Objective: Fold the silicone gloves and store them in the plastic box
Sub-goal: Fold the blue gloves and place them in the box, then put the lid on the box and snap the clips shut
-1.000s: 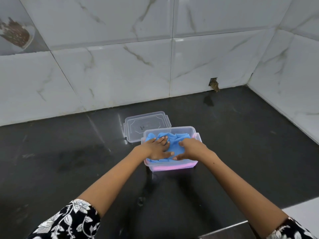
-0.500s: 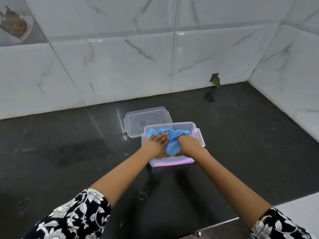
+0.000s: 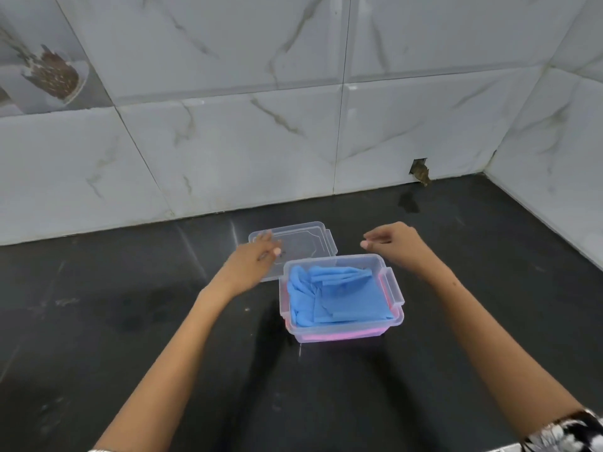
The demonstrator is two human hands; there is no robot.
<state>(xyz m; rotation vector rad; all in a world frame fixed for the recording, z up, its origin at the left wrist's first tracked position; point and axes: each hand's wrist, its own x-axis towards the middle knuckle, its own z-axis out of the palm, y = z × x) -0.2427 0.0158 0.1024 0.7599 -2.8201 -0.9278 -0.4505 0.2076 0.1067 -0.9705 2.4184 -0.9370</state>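
Folded blue silicone gloves (image 3: 339, 296) lie inside the clear plastic box (image 3: 394, 290) on the black counter; a pink layer shows along the box's bottom. The box's clear lid (image 3: 303, 243) lies flat just behind it. My left hand (image 3: 253, 264) hovers over the lid's left part, fingers spread, holding nothing. My right hand (image 3: 396, 244) is raised behind the box's far right corner, fingers loosely curled and empty. Neither hand touches the gloves.
The black counter (image 3: 130, 321) runs to white marble-tiled walls at the back and right. A small hole with debris (image 3: 421, 171) sits at the base of the back wall. A pale edge shows at the lower right corner.
Both hands have lifted off the gloves and out of the box, moving back toward the lid. The gloves now lie flat in the box.
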